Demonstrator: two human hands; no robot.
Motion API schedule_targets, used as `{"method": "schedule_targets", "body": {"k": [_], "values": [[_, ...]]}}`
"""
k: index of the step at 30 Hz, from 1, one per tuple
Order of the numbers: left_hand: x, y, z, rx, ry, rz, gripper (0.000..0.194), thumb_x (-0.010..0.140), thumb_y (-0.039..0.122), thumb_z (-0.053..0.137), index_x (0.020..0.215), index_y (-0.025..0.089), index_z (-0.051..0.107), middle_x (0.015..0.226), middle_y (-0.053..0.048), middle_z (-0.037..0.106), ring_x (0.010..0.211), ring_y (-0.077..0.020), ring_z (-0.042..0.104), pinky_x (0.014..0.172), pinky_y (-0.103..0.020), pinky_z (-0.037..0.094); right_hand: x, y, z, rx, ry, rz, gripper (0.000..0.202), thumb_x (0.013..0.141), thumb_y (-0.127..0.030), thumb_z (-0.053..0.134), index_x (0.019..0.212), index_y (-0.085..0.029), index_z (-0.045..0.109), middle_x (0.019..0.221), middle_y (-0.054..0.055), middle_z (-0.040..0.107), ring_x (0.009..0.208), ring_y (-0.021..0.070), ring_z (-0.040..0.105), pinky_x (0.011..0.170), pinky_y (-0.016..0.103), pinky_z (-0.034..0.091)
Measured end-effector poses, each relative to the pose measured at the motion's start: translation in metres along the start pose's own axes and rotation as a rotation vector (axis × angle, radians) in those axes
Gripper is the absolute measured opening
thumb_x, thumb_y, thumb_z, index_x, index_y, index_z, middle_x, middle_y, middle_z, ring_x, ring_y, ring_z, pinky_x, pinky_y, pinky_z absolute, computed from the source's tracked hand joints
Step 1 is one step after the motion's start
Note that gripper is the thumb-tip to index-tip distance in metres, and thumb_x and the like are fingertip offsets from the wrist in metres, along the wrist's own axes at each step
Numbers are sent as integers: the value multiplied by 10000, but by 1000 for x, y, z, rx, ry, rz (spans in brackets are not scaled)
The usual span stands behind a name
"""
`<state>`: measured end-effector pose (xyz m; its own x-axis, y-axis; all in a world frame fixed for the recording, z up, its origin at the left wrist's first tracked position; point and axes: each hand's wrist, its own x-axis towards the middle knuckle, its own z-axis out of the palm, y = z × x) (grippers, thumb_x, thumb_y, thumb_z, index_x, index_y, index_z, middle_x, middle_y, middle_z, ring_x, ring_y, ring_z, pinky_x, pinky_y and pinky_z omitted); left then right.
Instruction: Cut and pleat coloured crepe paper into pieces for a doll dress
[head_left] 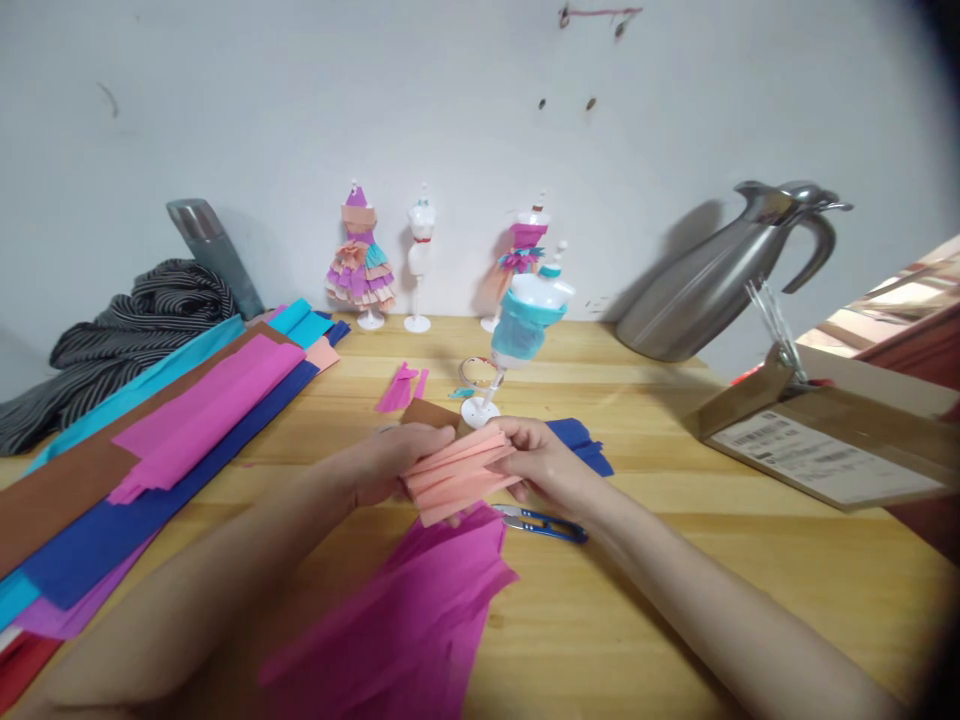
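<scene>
A folded piece of peach crepe paper (pixel 459 478) is hanging between both hands above the bench (pixel 637 620), its long axis and creases running left to right, the right end tilting slightly away from the person. The left hand (pixel 403 460) is pinching its left end; the right hand (pixel 544 462) is gripping its right end. Magenta crepe paper (pixel 405 620) is spreading nearer the person, blue-handled snips (pixel 551 526) are lying beside it, and a turquoise-wrapped dress form (pixel 520 325) is standing beyond.

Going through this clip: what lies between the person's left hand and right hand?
In the head view, folded peach paper lies between the left hand and right hand, gripped by both.
</scene>
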<state>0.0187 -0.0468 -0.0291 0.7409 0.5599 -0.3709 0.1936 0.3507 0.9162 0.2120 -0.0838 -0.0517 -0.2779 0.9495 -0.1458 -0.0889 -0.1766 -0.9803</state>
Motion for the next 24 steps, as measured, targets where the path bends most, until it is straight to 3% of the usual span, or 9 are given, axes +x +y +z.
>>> {"method": "schedule_targets", "body": {"k": [3,9,13,16,18,20,22,24], "values": [[3,-5,4,-43,-160,-74,585,766,633,534,879,74,664,655,-106,661,499,-155,578,514,-273,442,0,1,2,8,36,-15,75,573,-138,610,629,-161,566,426,-94,445,314,19,329,317,131,260],[5,-10,6,46,-63,-102,647,800,692,439,732,93,674,607,-108,665,452,-145,559,459,-242,403,1,5,2,-7,44,-24,87,591,-152,611,654,-167,553,432,-99,442,309,22,343,325,131,290],[5,-5,1,-54,66,-40,718,807,731,329,724,100,661,560,-62,622,400,-94,463,409,-206,301,2,8,1,55,52,-25,103,575,-137,614,638,-168,538,436,-98,447,300,15,322,308,128,227],[6,-5,-1,-173,166,-72,579,795,646,457,652,107,611,490,-17,557,377,-70,411,398,-197,271,2,8,2,60,47,-28,93,585,-147,632,636,-164,556,436,-99,443,303,11,309,307,129,227],[6,-6,0,-192,116,-86,430,742,527,607,656,106,603,541,-32,606,418,-84,477,424,-199,320,1,7,2,35,41,-24,81,599,-162,640,662,-161,589,439,-96,453,313,15,313,310,130,243],[5,-8,2,-163,-5,-86,364,709,456,673,712,95,626,613,-67,662,464,-113,549,461,-215,381,1,6,3,14,33,-28,74,611,-176,645,675,-161,612,450,-87,471,331,21,317,314,133,261],[3,-9,4,-137,-96,-79,383,724,468,672,769,89,643,657,-94,688,494,-138,598,493,-237,431,1,6,2,-6,31,-41,67,621,-187,647,679,-162,627,460,-80,482,347,26,319,320,138,278],[2,-10,5,-120,-108,-63,398,740,484,669,797,91,647,680,-98,696,510,-143,619,515,-247,462,1,6,2,-47,35,-51,69,628,-190,644,692,-166,637,477,-73,496,358,31,334,333,145,295]]}}
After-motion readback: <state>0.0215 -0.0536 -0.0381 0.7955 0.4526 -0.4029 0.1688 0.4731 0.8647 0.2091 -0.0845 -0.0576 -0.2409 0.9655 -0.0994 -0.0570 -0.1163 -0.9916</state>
